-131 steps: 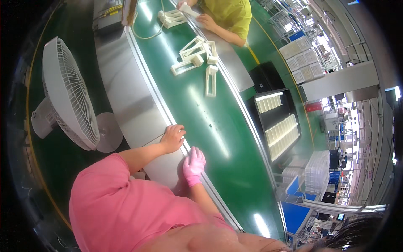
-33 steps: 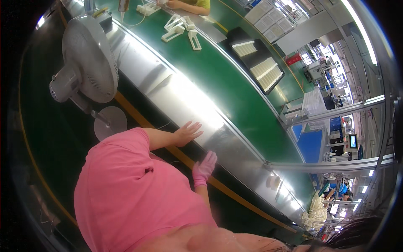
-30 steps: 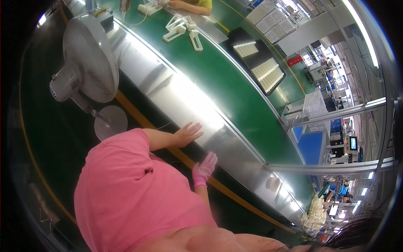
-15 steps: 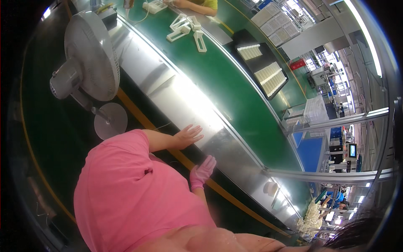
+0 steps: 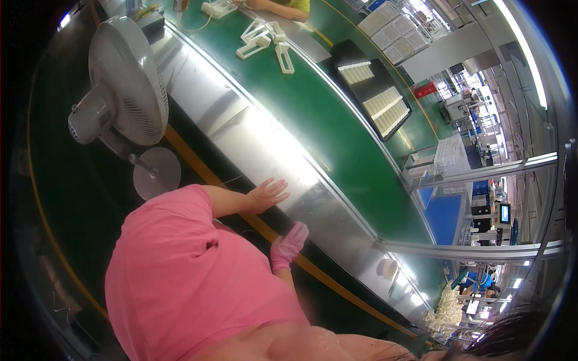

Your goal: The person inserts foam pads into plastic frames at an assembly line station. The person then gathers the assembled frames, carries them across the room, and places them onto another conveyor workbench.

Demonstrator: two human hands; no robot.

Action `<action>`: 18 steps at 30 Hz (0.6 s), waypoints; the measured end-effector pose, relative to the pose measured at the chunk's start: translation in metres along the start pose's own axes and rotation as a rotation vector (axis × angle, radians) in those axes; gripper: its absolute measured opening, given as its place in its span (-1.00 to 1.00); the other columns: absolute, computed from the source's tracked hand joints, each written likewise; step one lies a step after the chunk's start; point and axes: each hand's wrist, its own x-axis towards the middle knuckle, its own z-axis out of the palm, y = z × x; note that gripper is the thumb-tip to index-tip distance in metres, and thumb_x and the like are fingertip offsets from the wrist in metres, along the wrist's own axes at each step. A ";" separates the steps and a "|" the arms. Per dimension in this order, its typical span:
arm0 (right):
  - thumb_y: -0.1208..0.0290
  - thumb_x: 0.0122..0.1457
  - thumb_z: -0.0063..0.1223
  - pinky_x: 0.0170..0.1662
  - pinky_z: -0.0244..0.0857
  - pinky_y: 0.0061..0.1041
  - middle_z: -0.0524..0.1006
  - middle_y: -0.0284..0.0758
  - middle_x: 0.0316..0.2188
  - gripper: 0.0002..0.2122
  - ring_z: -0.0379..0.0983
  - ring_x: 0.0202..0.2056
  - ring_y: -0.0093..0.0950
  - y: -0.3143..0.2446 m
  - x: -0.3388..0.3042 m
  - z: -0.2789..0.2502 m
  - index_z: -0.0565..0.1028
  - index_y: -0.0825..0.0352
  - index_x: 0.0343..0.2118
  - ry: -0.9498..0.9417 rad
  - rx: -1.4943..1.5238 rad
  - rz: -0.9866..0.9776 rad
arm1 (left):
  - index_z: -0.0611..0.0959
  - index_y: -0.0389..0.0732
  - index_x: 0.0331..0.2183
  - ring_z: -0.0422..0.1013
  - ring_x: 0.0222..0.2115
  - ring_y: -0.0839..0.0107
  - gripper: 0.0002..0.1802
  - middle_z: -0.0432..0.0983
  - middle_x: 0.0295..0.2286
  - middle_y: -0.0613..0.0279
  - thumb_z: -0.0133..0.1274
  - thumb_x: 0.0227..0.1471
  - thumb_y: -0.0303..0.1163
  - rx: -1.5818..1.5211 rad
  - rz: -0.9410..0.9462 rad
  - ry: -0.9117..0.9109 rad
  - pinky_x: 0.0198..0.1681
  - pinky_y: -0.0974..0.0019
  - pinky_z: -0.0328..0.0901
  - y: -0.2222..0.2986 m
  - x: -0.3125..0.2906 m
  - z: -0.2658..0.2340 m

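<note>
My bare left hand point(image 5: 269, 196) is open, its fingers spread over the near edge of a shiny metal ledge point(image 5: 256, 129). It holds nothing; whether the fingertips press on the metal I cannot tell. Beside it, to the right and nearer, my right hand point(image 5: 290, 245) wears a thin pink glove. Its fingers stretch out close together at the same edge, and no object shows in it. Past the ledge runs a green conveyor belt point(image 5: 337, 180). Several off-white frame-shaped parts point(image 5: 285, 58) lie on its far left stretch.
A grey fan point(image 5: 129, 81) stands at the left. Across the belt, another person's arm point(image 5: 286, 10) rests near the white parts. A black tray point(image 5: 360, 90) holds rows of cream pieces. Metal posts point(image 5: 469, 253) cross at the right, near a small round container point(image 5: 387, 269).
The whole view has shifted very slightly. Both hands keep the same pose at the ledge.
</note>
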 end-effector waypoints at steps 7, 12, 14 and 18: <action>0.48 -0.25 0.00 0.02 -0.01 -0.26 0.03 -0.06 0.01 -0.28 -0.06 0.05 -0.08 0.002 -0.002 0.002 -0.05 0.43 0.04 0.012 -0.015 -0.018 | 0.07 -0.17 0.04 -0.23 0.11 0.10 -0.30 -0.15 0.06 -0.07 -0.09 -0.19 -0.36 0.003 -0.002 -0.024 0.08 0.00 -0.34 0.001 -0.001 -0.004; 0.47 -0.24 -0.01 0.02 -0.02 -0.27 0.02 -0.06 0.02 -0.29 -0.06 0.05 -0.08 0.002 -0.002 0.002 -0.05 0.43 0.04 0.002 -0.001 -0.022 | 0.06 -0.17 0.04 -0.22 0.10 0.10 -0.30 -0.14 0.06 -0.07 -0.10 -0.18 -0.35 0.024 -0.009 -0.018 0.08 0.00 -0.34 0.000 -0.001 -0.003; 0.48 -0.24 -0.01 0.01 -0.01 -0.26 0.02 -0.06 0.02 -0.29 -0.06 0.05 -0.08 0.003 -0.002 0.004 -0.05 0.43 0.05 0.009 -0.005 -0.024 | 0.06 -0.17 0.04 -0.22 0.10 0.11 -0.30 -0.13 0.06 -0.07 -0.11 -0.18 -0.35 0.034 -0.011 -0.015 0.08 0.00 -0.34 0.000 -0.001 -0.002; 0.49 -0.24 -0.01 0.01 0.00 -0.26 0.02 -0.06 0.02 -0.28 -0.06 0.05 -0.08 0.004 -0.002 0.005 -0.06 0.43 0.05 0.021 -0.009 -0.022 | 0.08 -0.17 0.04 -0.21 0.10 0.11 -0.30 -0.12 0.05 -0.08 -0.10 -0.20 -0.35 0.024 -0.009 0.003 0.07 0.01 -0.33 0.001 -0.001 0.001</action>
